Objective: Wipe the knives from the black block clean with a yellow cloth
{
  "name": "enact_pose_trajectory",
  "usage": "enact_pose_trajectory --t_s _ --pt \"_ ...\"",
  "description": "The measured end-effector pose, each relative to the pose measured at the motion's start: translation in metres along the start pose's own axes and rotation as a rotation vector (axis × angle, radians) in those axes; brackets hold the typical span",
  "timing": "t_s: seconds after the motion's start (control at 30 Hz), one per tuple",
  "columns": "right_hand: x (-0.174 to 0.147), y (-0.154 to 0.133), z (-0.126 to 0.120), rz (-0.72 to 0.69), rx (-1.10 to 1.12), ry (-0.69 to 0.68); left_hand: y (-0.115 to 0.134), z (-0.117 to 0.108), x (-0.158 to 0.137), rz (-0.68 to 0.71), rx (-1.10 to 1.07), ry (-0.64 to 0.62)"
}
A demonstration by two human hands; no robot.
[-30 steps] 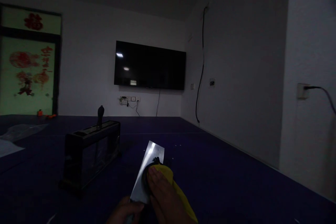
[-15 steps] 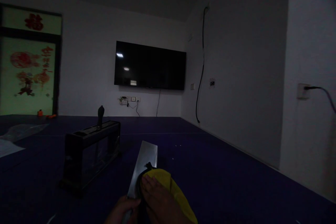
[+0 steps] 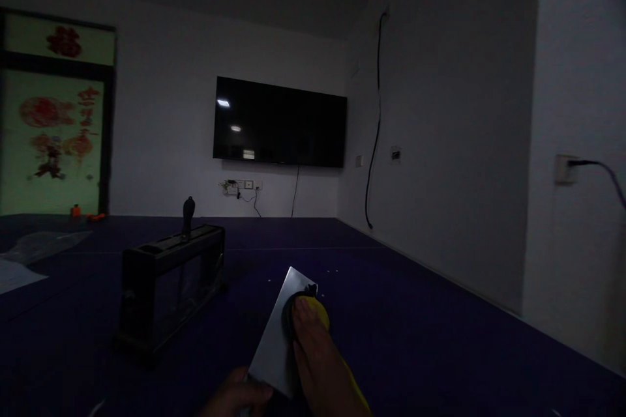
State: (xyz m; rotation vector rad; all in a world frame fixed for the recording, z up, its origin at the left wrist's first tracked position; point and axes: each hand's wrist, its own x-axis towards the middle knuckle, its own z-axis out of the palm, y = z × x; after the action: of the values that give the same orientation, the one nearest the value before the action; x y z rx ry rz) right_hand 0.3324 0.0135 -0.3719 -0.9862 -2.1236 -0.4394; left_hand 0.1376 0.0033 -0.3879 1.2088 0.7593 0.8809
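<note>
Low in the middle of the head view, a cleaver (image 3: 272, 339) points away from me, its broad, shiny rectangular blade tilted to the right. My left hand (image 3: 237, 394) is closed around its near end; the handle is mostly hidden by the fingers. A yellow cloth (image 3: 320, 313) with a dark edge lies against the right part of the blade near its far end. Over it my right hand (image 3: 317, 355) presses with the fingers together, holding the cloth to the metal. Part of the cloth is hidden under that hand and forearm.
Left of the blade stands a black box-shaped frame (image 3: 171, 251) with an upright knob handle (image 3: 188, 215). Clear plastic sheeting (image 3: 44, 244) and small orange items (image 3: 95, 217) lie farther left on the dark blue surface (image 3: 430, 332). Small white bits lie beyond the blade.
My right hand and the cloth have slid forward along the blade toward its far end. The blade has shifted right and turned, showing more of its flat face.
</note>
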Motion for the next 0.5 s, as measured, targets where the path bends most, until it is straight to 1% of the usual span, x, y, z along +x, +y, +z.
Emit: enact_pose_trajectory --t_s 0.07,0.13,0.23,0.33,0.43,0.5 --pt "0.000 0.003 0.001 0.037 0.013 0.007 0.004 0.001 -0.001 -0.022 -0.020 0.003" --pt "-0.001 0.005 0.001 0.059 0.027 -0.022 0.006 0.002 -0.002 -0.034 -0.023 0.004" --pt "0.000 0.003 -0.001 0.042 0.030 -0.077 0.007 0.002 -0.003 -0.038 -0.019 0.002" --pt "0.001 -0.001 -0.003 -0.037 0.006 -0.140 0.009 0.000 -0.004 -0.043 -0.020 0.006" --pt "0.003 -0.005 -0.004 -0.151 0.002 -0.214 0.012 -0.001 -0.008 -0.038 0.001 -0.031" --pt "0.005 -0.007 -0.003 -0.209 0.007 -0.231 0.012 -0.001 -0.011 -0.034 0.014 -0.052"
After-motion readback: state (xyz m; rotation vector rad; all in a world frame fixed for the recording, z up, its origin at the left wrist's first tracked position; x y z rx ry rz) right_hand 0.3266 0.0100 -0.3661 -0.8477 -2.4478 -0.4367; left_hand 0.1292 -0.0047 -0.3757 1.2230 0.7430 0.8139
